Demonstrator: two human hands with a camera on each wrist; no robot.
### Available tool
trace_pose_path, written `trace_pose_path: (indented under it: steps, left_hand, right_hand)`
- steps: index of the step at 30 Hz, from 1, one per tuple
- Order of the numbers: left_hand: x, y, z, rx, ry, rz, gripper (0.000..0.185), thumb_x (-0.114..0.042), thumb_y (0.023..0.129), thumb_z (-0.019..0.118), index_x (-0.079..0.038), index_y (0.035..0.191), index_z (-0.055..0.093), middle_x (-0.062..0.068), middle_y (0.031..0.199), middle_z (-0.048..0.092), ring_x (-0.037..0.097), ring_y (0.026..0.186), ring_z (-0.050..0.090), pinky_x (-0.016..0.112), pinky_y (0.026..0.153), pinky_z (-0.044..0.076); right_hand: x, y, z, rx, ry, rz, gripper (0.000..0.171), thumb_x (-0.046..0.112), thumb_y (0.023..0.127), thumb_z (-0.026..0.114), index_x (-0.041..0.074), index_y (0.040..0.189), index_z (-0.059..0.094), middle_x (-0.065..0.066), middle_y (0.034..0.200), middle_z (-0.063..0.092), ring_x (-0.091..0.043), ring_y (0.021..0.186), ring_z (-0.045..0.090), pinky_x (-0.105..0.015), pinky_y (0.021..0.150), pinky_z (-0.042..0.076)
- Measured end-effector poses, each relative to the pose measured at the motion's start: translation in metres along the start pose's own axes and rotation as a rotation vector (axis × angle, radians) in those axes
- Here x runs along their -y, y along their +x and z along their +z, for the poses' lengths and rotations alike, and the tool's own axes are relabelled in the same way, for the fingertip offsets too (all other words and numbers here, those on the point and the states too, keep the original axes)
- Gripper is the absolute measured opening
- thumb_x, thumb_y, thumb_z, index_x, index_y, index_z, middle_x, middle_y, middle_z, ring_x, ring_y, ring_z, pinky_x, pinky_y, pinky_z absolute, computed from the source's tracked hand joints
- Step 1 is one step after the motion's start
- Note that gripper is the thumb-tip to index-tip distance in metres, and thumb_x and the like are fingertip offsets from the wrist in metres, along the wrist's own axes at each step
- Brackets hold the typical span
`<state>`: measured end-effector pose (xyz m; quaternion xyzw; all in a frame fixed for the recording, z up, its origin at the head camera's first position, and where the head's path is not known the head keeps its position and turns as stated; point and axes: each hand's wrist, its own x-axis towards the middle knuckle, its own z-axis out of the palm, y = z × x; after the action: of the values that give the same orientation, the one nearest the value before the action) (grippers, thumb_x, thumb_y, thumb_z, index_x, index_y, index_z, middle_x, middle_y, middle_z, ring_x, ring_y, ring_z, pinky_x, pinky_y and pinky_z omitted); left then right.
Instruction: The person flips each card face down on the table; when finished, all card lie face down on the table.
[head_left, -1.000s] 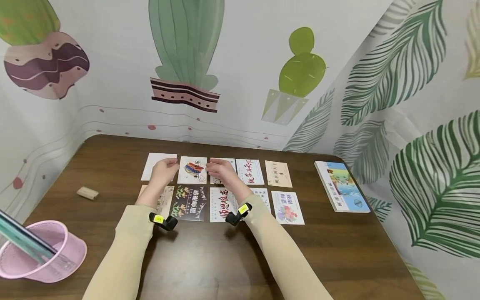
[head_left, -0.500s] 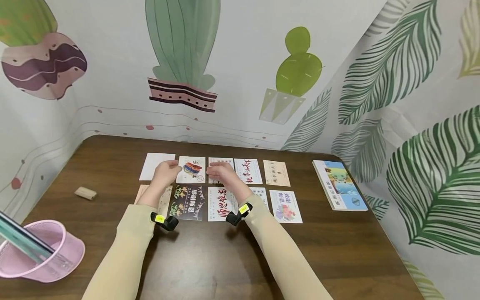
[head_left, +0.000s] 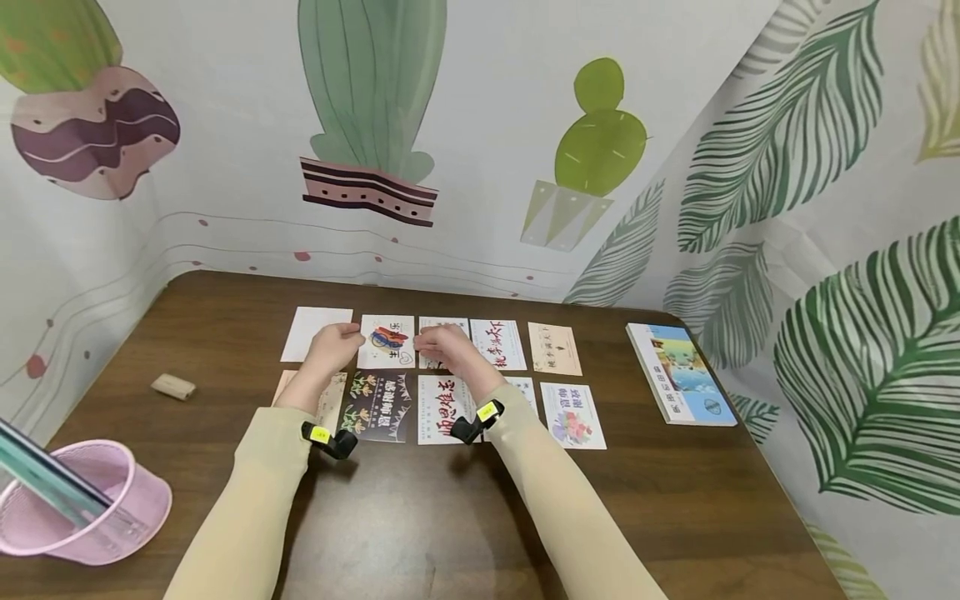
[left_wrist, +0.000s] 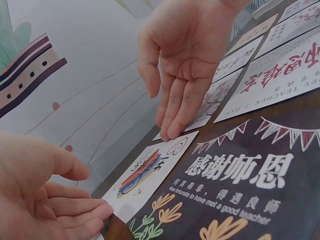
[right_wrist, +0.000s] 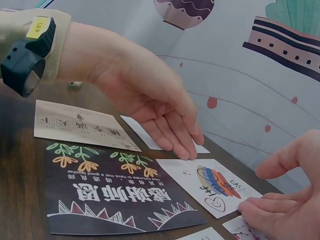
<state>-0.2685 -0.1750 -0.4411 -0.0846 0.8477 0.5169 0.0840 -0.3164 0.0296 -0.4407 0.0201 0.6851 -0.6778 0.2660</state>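
A white card (head_left: pixel 386 340) with a red, blue and yellow drawing lies flat in the back row of cards, between my two hands. My left hand (head_left: pixel 327 350) is at its left edge, fingers extended and fingertips right at the border. Across from it, my right hand (head_left: pixel 448 346) has its straight fingertips at the opposite edge. Both thumbs are raised off the card, as the left wrist view shows. Just in front lies a dark card (left_wrist: pixel 240 175) with white lettering. A plain white card (head_left: pixel 303 329) is partly hidden behind the left hand.
More cards fill the two rows, among them a red-lettered card (head_left: pixel 438 408), a beige card (head_left: pixel 553 348) and a flower card (head_left: pixel 573 417). A book (head_left: pixel 686 375) lies at the right, a small tan block (head_left: pixel 173 386) at the left. A pink mesh pen holder (head_left: pixel 150 500) stands front left.
My left fingertips have come slightly down and right, to the drawing card's left edge. The right hand stays almost in place at the other edge.
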Motion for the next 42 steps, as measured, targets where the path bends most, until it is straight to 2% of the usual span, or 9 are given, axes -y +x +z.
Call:
trace_pose_path:
  steps: [4,12,19,26,32,35,38,40,42]
  left_hand:
    - [0.001,0.0,-0.001,-0.001,0.006,0.001,0.052,-0.017,0.101,0.041,0.009,0.146,0.036,0.03,0.149,0.038,0.044,0.139,0.036,0.051,0.115,0.036]
    - [-0.001,-0.001,-0.002,0.004,0.003,-0.011,0.052,-0.017,0.101,0.041,0.009,0.146,0.035,0.03,0.15,0.037,0.043,0.14,0.035,0.051,0.116,0.034]
    - [0.0,0.0,-0.003,0.006,-0.003,-0.013,0.053,-0.017,0.101,0.041,0.009,0.146,0.034,0.03,0.15,0.037,0.043,0.14,0.035,0.051,0.116,0.034]
    - [-0.002,-0.001,-0.003,0.006,-0.024,-0.011,0.053,-0.017,0.101,0.041,0.009,0.147,0.033,0.03,0.151,0.036,0.044,0.14,0.034,0.051,0.116,0.033]
    - [-0.002,-0.002,-0.002,0.007,-0.046,-0.023,0.052,-0.017,0.102,0.041,0.008,0.147,0.033,0.029,0.152,0.035,0.043,0.141,0.033,0.051,0.117,0.032]
    - [-0.001,-0.001,-0.001,0.012,-0.055,-0.026,0.052,-0.016,0.102,0.041,0.008,0.147,0.033,0.028,0.152,0.035,0.042,0.141,0.032,0.051,0.117,0.032]
    - [-0.001,0.0,-0.001,0.013,-0.053,-0.023,0.052,-0.016,0.102,0.041,0.008,0.147,0.033,0.029,0.151,0.035,0.043,0.141,0.033,0.051,0.117,0.032]
    - [-0.002,0.001,0.0,0.008,-0.05,-0.011,0.052,-0.016,0.102,0.041,0.008,0.147,0.033,0.029,0.15,0.037,0.043,0.14,0.035,0.051,0.116,0.033]
    - [-0.005,0.001,0.001,-0.002,-0.047,0.009,0.052,-0.016,0.102,0.041,0.008,0.147,0.033,0.029,0.149,0.04,0.042,0.139,0.038,0.05,0.115,0.035]
  right_hand:
    - [-0.002,0.002,-0.001,-0.002,-0.006,-0.004,0.054,-0.002,0.092,0.057,-0.011,0.142,0.039,-0.022,0.151,0.04,-0.033,0.13,0.051,-0.034,0.11,0.044]
    - [-0.004,0.002,0.002,-0.02,0.005,-0.027,0.057,-0.005,0.091,0.055,-0.008,0.144,0.038,-0.022,0.144,0.05,-0.033,0.131,0.051,-0.036,0.11,0.045]
    - [-0.007,0.006,0.003,-0.02,0.046,-0.056,0.06,-0.008,0.09,0.051,-0.007,0.147,0.033,-0.023,0.147,0.045,-0.035,0.132,0.049,-0.037,0.111,0.043]
    - [-0.012,0.013,0.011,-0.011,0.05,-0.082,0.056,-0.007,0.09,0.052,-0.007,0.145,0.039,-0.024,0.146,0.046,-0.033,0.133,0.049,-0.038,0.113,0.041]
    - [-0.015,0.018,0.019,-0.016,0.059,-0.072,0.061,-0.006,0.09,0.052,-0.008,0.147,0.033,-0.024,0.145,0.046,-0.023,0.112,0.054,-0.038,0.112,0.041]
    - [-0.017,0.02,0.021,-0.037,0.055,-0.064,0.062,-0.006,0.089,0.053,-0.009,0.147,0.032,-0.024,0.147,0.043,-0.017,0.104,0.055,-0.033,0.106,0.047]
    - [-0.018,0.02,0.021,-0.055,0.052,-0.059,0.061,-0.006,0.089,0.054,-0.008,0.147,0.034,-0.023,0.149,0.042,-0.01,0.086,0.053,-0.024,0.088,0.051]
    - [-0.017,0.02,0.021,-0.07,0.049,-0.062,0.061,-0.006,0.088,0.055,-0.007,0.146,0.036,-0.021,0.15,0.042,-0.007,0.073,0.047,-0.018,0.075,0.048]
    - [-0.017,0.019,0.02,-0.082,0.053,-0.072,0.06,-0.006,0.088,0.054,-0.007,0.146,0.037,-0.02,0.15,0.043,-0.005,0.066,0.043,-0.016,0.069,0.046]
